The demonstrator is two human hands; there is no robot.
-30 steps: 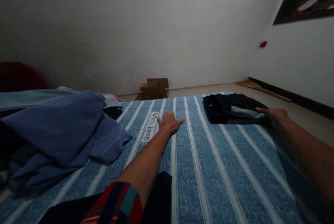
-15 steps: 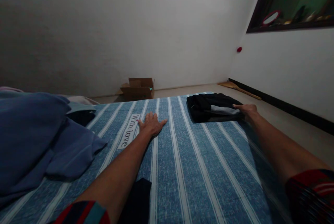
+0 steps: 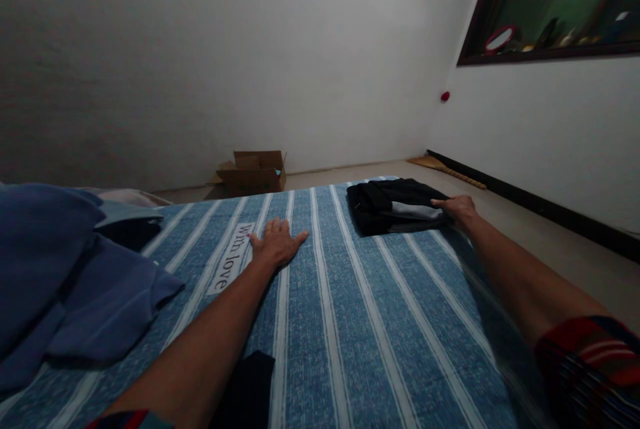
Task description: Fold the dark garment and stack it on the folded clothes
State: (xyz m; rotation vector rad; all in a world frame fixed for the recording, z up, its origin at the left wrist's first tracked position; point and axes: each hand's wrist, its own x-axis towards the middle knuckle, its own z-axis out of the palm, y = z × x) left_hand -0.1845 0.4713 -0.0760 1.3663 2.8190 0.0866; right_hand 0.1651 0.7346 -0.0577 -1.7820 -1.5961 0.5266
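Item 1: my left hand (image 3: 277,244), flat and released, fingers spread, palm pressed on the striped bed cover (image 3: 360,322) just beside the printed label (image 3: 231,258).

Item 2: my right hand (image 3: 457,206), resting against the near right edge of the folded dark garment (image 3: 393,206); whether it pinches the cloth or only touches it I cannot tell.

Item 3: that garment lies at the bed's far right corner, and looks to me set down and squared; any further move calls for keeping the fold intact.

Item 4: blue clothes heap (image 3: 65,276) at left, cut off by the frame.

Item 5: cardboard box (image 3: 251,172) on the floor beyond.

Item 6: dark cloth (image 3: 247,386) at the bottom edge, partly hidden by my forearm, kind unclear.
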